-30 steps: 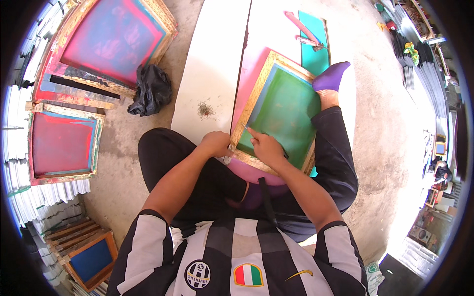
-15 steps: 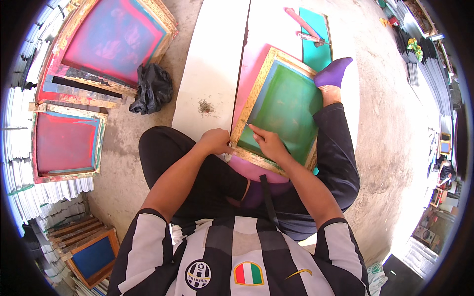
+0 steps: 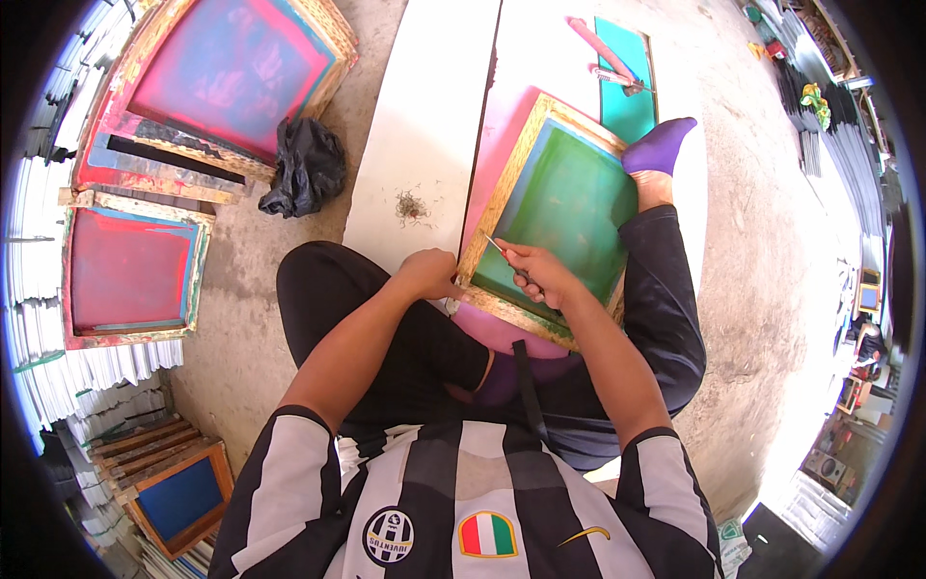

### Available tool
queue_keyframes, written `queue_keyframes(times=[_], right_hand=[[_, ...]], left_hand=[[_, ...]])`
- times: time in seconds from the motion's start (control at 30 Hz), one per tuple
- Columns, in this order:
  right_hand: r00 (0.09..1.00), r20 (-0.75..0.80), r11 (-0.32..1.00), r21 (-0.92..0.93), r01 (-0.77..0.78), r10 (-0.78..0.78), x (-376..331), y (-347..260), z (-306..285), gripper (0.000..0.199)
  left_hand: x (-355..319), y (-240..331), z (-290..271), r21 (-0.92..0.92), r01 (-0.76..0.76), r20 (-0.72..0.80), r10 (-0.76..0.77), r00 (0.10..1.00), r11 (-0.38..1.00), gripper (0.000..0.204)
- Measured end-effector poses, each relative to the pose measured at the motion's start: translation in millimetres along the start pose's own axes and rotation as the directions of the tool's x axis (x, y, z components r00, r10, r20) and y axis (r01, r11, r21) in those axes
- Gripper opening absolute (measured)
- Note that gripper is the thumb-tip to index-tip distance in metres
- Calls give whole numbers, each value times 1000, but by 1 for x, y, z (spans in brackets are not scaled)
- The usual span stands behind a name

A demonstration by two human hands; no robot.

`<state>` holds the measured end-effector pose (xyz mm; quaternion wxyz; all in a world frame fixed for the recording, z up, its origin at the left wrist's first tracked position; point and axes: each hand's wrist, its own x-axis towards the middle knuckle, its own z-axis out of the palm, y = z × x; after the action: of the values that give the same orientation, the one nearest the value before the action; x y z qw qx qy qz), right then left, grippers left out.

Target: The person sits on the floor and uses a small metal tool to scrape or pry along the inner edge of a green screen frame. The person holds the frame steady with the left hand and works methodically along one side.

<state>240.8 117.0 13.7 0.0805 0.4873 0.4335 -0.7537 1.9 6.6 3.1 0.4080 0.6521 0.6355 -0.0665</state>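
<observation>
A wooden screen-printing frame (image 3: 502,201) with green mesh lies tilted between my legs, its near edge by my lap. My left hand (image 3: 429,274) is closed at the frame's near left corner, thumb against the wood. My right hand (image 3: 542,276) grips a screwdriver (image 3: 495,243), with a thin metal shaft and a red and dark handle. The tip points up and left, beside the inner edge of the frame's left bar; whether it touches the wood I cannot tell. My foot in a purple sock (image 3: 659,145) rests by the far right corner.
Left of the frame, a small heap of thin bits (image 3: 412,207) lies on a white board (image 3: 386,145). A black plastic bag (image 3: 304,169) and pink-meshed frames (image 3: 135,275) stand further left. Pliers with red handles (image 3: 608,53) lie on a teal panel (image 3: 627,111) beyond.
My right hand has turned and drawn back slightly, so more of the screwdriver's handle shows and its shaft points further up. My left hand stays at the corner. The whole view has shifted a little.
</observation>
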Motion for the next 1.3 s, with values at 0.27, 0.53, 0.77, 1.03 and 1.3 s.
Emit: queue_keyframes(times=[0.27, 0.53, 0.77, 1.03, 1.3], right_hand=[[837, -177, 564, -806, 179, -518, -20, 16, 26, 44], [814, -198, 441, -894, 79, -547, -20, 12, 33, 42], [863, -206, 322, -945, -54, -461, -31, -9, 47, 45], [879, -203, 332, -942, -55, -431, -30, -6, 45, 46], [878, -198, 406, -914, -4, -435, -11, 12, 37, 51]], left_hand=[[4, 0, 1, 12, 48, 33, -48, 998, 999, 55], [0, 4, -3, -11, 35, 18, -34, 999, 999, 48], [-3, 5, -6, -7, 28, 12, -28, 1000, 1000, 46], [-3, 7, -4, 21, 7, -6, -7, 1000, 1000, 49], [1, 8, -5, 55, -11, 3, 11, 1000, 998, 55]])
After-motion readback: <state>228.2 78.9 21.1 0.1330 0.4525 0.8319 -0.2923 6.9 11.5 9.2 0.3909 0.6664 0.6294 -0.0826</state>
